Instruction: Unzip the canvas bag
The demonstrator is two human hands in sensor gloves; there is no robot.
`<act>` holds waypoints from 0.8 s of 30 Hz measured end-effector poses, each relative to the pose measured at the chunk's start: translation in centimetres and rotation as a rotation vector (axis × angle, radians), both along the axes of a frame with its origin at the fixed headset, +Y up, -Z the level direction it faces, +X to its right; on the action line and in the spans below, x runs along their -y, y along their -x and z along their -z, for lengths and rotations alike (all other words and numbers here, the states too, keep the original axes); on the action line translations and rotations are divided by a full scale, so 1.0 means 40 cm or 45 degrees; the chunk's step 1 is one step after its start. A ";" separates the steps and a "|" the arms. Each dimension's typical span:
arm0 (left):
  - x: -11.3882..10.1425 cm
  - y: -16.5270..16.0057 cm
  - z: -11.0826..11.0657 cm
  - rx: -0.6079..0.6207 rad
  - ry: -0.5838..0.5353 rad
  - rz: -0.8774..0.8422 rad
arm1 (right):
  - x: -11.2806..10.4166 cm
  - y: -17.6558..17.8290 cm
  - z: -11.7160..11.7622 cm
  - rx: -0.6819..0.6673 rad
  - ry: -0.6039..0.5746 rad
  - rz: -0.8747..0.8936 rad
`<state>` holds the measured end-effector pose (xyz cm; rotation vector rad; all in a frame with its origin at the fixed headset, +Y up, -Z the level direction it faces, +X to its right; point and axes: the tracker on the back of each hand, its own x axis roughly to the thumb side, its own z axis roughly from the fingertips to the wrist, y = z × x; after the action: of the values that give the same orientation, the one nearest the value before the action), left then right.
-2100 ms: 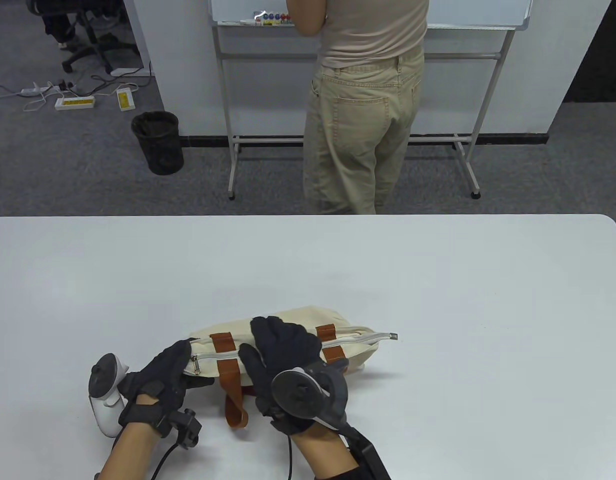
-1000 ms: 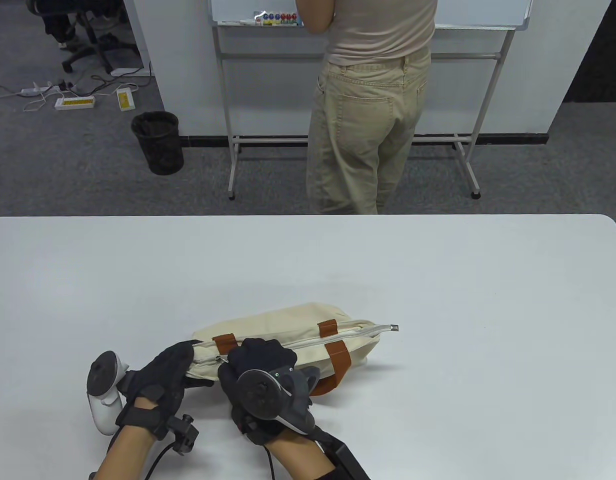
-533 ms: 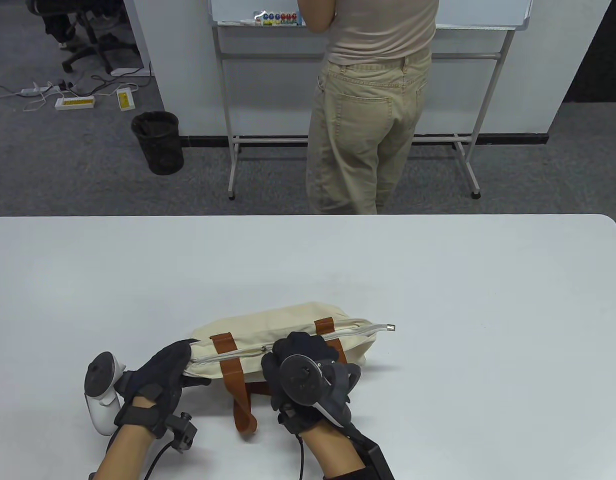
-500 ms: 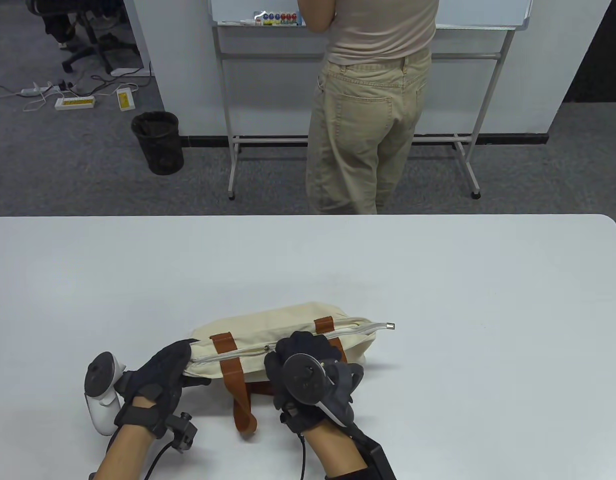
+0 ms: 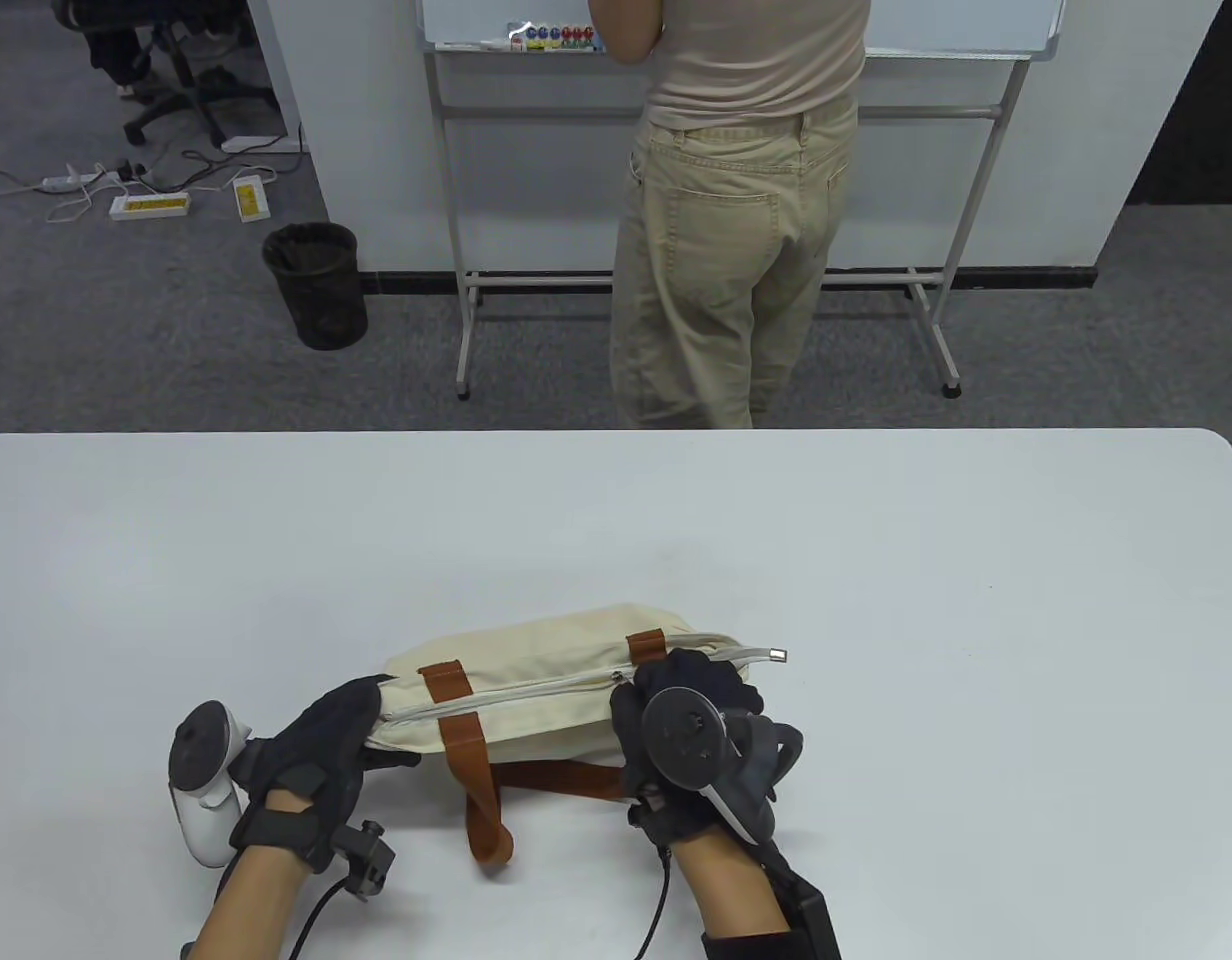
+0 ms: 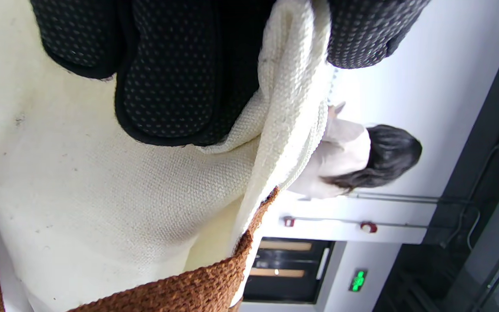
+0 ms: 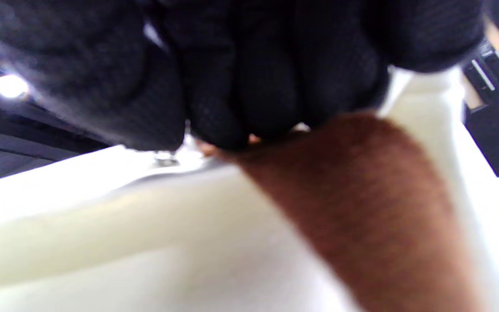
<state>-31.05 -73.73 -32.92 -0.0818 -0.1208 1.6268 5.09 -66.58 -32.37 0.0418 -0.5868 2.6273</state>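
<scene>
A cream canvas bag (image 5: 536, 655) with brown straps (image 5: 471, 770) lies on its side near the front of the white table (image 5: 876, 560). My left hand (image 5: 341, 725) grips the bag's left end; in the left wrist view its fingers (image 6: 167, 86) clamp a fold of canvas (image 6: 102, 195). My right hand (image 5: 676, 680) sits on the zipper line (image 5: 516, 693) by the right strap, fingers closed. In the blurred right wrist view its fingertips (image 7: 253, 78) pinch at a small metal zipper pull (image 7: 164, 158) beside a brown strap (image 7: 362, 195). The zipper's tail (image 5: 776, 655) sticks out to the right.
A person (image 5: 726, 230) stands at a whiteboard stand (image 5: 956, 300) beyond the table's far edge. A black bin (image 5: 316, 285) and power strips (image 5: 151, 205) are on the floor at the back left.
My right hand has slid right along the zipper, from near the left strap to the right strap. The near brown handle has dropped onto the table. My left hand has stayed put.
</scene>
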 end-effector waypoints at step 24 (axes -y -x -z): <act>0.003 0.024 -0.001 -0.048 -0.012 0.009 | 0.018 -0.261 0.000 0.375 0.028 0.292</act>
<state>-32.01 -73.86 -32.88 -0.0443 -0.0993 1.6197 15.53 -67.30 -32.37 -0.4015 -0.6189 2.4305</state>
